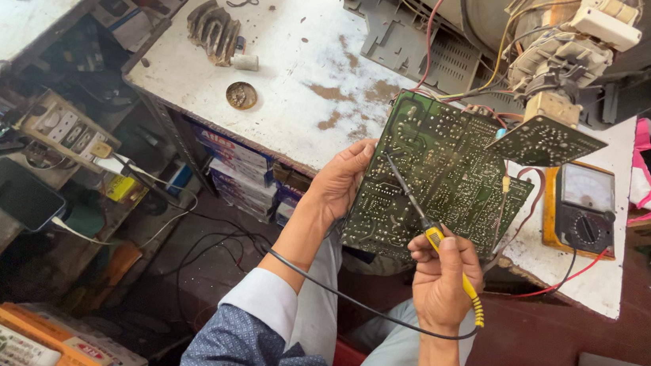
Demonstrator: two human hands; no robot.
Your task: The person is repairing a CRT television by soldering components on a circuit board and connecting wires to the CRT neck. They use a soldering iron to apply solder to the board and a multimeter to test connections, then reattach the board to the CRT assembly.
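The left hand (339, 186) grips the edge of the big green circuit board (437, 178), tipped up at the table (305, 62) edge. The right hand (441, 278) is closed round a yellow soldering iron (435, 237) — tip on the board's solder side. Work looks mid-way; board's wires still attached, meter (584, 208) nearby.

Green circuit board (438, 182) — yellow-handled soldering iron (446, 254)

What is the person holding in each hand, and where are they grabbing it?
The left hand grips the green circuit board by its left edge. The right hand holds a soldering iron by its yellow handle, tip resting on the board.
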